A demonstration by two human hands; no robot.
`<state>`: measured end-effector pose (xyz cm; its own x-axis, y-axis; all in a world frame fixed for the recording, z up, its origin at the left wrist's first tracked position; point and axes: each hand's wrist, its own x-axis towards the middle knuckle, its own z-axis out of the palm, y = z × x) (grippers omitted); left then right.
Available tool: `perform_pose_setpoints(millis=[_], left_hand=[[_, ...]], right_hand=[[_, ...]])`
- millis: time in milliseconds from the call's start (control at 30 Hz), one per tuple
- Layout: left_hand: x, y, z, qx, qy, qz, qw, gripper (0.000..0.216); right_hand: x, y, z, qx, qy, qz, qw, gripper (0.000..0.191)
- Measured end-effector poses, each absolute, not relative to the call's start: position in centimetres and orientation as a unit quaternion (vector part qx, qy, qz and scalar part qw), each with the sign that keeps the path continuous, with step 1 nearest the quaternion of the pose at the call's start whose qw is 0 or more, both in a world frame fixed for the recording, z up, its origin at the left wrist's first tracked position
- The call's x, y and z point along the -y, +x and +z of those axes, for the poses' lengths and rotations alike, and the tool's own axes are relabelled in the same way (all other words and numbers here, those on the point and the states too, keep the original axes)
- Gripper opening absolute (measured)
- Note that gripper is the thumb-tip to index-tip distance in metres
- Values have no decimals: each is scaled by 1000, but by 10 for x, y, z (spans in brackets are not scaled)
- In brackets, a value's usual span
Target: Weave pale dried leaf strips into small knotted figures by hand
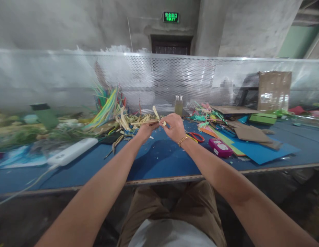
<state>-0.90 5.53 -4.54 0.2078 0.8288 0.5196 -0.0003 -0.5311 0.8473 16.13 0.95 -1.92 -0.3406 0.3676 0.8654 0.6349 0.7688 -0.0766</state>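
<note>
My left hand is closed, its fingers around a thin tan strip that sticks out to the left. Close beside it, my right hand, with a gold bracelet at the wrist, pinches the pale, straw-coloured strip, whose free end points up between the hands. The fingertips almost meet, and where the strips join is hidden. Behind my left hand lies a heap of dried, husk-like strips. Red-handled scissors rest just right of my right wrist.
A white power strip with its cord lies left. Coloured stems stand behind it, near a green bottle. To the right are a purple box, blue sheets and cardboard. A perforated metal screen closes the table's back.
</note>
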Motion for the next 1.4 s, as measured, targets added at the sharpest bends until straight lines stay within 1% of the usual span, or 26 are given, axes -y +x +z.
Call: perform_pose_setpoints(millis=[300, 433, 500, 633, 767, 1000, 1233, 1400], left_hand=[[-56, -8, -46, -296, 693, 541, 374, 32], [-52, -8, -45, -323, 680, 543, 372, 34], [-49, -8, -44, -336, 685, 540, 355, 35], [-47, -9, -43, -361, 712, 519, 306, 31], [-47, -10, -43, -377, 724, 494, 297, 31], [-47, -9, -43, -359, 738, 490, 294, 29], [-44, -7, -39, -336, 745, 500, 287, 23], [-43, -5, -37, -333, 729, 527, 281, 14]], right_hand=[[-10, 160, -20, 802, -325, -128, 485, 14], [-12, 159, -21, 787, -332, -113, 507, 13], [-15, 158, -22, 780, -333, -98, 521, 13], [-21, 157, -26, 762, -342, -21, 549, 13], [-29, 157, -31, 731, -348, 76, 582, 16], [-40, 160, -38, 690, -396, 117, 595, 22], [-43, 154, -44, 647, -381, 262, 607, 28], [-37, 149, -43, 618, -363, 306, 627, 31]])
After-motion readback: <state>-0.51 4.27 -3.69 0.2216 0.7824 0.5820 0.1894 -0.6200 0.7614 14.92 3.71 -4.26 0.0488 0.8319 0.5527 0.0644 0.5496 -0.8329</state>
